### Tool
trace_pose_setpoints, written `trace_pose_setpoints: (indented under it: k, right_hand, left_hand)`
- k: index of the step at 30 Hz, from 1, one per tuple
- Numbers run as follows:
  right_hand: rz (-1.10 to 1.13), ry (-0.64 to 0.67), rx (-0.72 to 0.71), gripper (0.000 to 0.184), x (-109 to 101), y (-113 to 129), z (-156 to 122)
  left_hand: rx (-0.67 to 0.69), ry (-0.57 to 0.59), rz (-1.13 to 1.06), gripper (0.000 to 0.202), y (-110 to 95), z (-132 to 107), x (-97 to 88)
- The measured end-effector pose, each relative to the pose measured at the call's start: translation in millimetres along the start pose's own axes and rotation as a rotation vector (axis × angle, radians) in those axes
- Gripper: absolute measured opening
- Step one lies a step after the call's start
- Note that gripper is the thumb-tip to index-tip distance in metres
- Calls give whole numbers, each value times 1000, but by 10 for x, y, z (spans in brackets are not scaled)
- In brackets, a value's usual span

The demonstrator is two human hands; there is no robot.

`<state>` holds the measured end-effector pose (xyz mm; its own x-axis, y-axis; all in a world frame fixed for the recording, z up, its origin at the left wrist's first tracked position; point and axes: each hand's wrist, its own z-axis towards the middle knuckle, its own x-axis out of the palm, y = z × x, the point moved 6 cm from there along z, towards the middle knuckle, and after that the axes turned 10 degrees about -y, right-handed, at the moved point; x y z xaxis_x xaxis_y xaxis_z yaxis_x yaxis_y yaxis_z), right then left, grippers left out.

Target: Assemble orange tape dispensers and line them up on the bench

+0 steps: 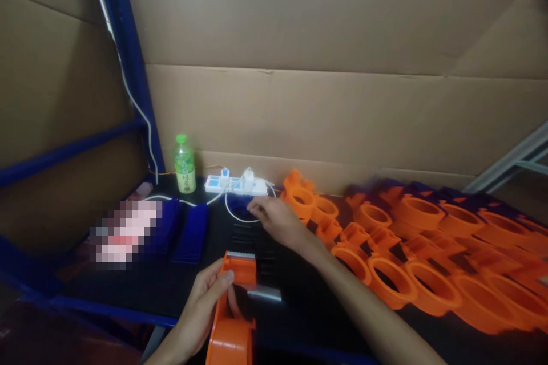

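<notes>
My left hand (204, 303) grips an orange tape dispenser body (233, 311) near the table's front edge, thumb on its top by the serrated blade. My right hand (276, 218) reaches forward over the black table (162, 291), fingers curled down onto a row of small dark parts (250, 234) near a blue piece (240, 205). What the fingers pinch is hidden.
Many orange dispenser bodies (411, 251) cover the right of the table. Blue part stacks (192, 231) lie on the left beside a blurred patch. A green bottle (185, 165) and white power strip (235, 184) stand at the back by cardboard walls and a blue shelf post (124, 51).
</notes>
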<state>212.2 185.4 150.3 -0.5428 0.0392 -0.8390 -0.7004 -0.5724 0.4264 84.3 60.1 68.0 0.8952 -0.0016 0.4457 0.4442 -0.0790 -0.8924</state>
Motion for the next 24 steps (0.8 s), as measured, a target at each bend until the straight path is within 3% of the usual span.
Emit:
trace_pose_setpoints:
  k: [3, 6, 12, 24]
  right_hand:
    - [-94, -61, 25, 26, 42, -273, 127]
    - [-137, -41, 7, 24, 102, -408, 92]
    - [-172, 58, -29, 13, 152, -454, -141]
    - [-146, 58, 36, 16, 111, -567, -212]
  left_hand:
    - [-38, -38, -51, 31, -37, -16, 3]
    - [-49, -67, -63, 32, -60, -25, -20]
    - [-45, -65, -60, 31, -125, -49, -12]
    - [-33, -52, -59, 29, -120, -47, 3]
